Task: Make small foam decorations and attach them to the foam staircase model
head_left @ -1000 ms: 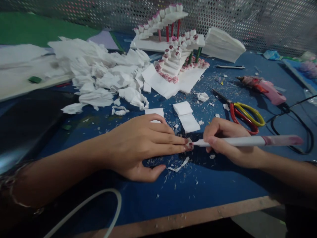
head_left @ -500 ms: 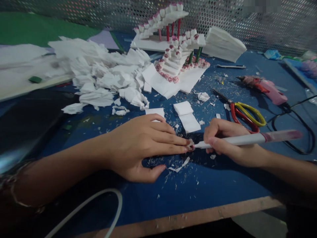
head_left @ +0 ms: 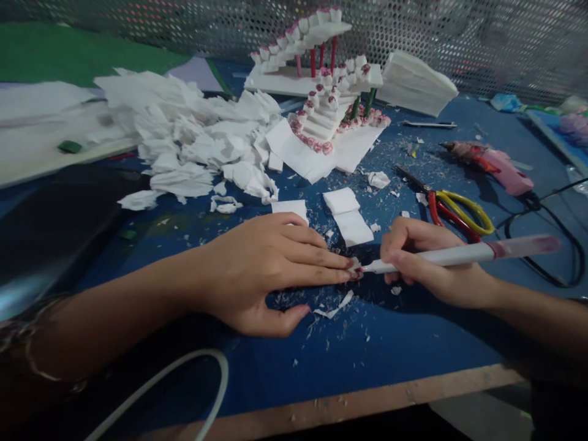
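My left hand lies flat on the blue table, fingers stretched out. Its fingertips press down a tiny white paper piece with red on it. My right hand grips a white marker with a pink cap. The marker's tip touches the small piece right at my left fingertips. Two folded white paper squares lie just beyond the hands.
A heap of crumpled white paper fills the left rear. A white paper staircase model with red-tipped pieces stands at the back. Red and yellow scissors, a pink glue gun and its black cord lie at the right. Paper scraps litter the table.
The marker's rear end has risen slightly. Both hands stay in place on the small paper piece.
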Demonstrator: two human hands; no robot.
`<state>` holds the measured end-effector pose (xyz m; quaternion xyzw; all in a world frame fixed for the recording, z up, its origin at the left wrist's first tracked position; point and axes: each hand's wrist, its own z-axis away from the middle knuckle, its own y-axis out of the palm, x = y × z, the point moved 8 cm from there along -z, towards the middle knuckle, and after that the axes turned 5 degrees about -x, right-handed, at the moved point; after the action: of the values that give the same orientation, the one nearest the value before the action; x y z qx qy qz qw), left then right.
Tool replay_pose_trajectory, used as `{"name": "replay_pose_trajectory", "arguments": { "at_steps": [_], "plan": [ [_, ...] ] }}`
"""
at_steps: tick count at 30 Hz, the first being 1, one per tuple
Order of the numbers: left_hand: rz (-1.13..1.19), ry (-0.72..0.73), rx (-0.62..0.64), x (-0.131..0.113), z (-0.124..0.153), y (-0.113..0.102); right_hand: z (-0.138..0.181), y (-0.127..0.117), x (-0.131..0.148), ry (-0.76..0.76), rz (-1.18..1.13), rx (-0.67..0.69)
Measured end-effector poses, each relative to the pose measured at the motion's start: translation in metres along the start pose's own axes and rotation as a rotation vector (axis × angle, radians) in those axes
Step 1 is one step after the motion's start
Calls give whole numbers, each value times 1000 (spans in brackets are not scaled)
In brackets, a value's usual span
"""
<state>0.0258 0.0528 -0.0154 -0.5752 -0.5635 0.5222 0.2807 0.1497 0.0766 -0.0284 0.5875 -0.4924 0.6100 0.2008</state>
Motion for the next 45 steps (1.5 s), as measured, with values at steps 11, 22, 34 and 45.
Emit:
{"name": "replay_pose_trajectory", "arguments": {
  "at_steps": [11,22,34,45],
  "plan": [
    [-2,-5,3,0,0,1,0,-2,-2,34,24,-19],
    [2,8,-18,-2,-1,-1,0,-3,-3,57,30,-18],
    [18,14,-32,-2,-1,-1,0,-2,-5,74,-3,-16],
    [156,-193,-93,11,-3,-3,0,-10,-14,150,-249,-119]
  ]
}}
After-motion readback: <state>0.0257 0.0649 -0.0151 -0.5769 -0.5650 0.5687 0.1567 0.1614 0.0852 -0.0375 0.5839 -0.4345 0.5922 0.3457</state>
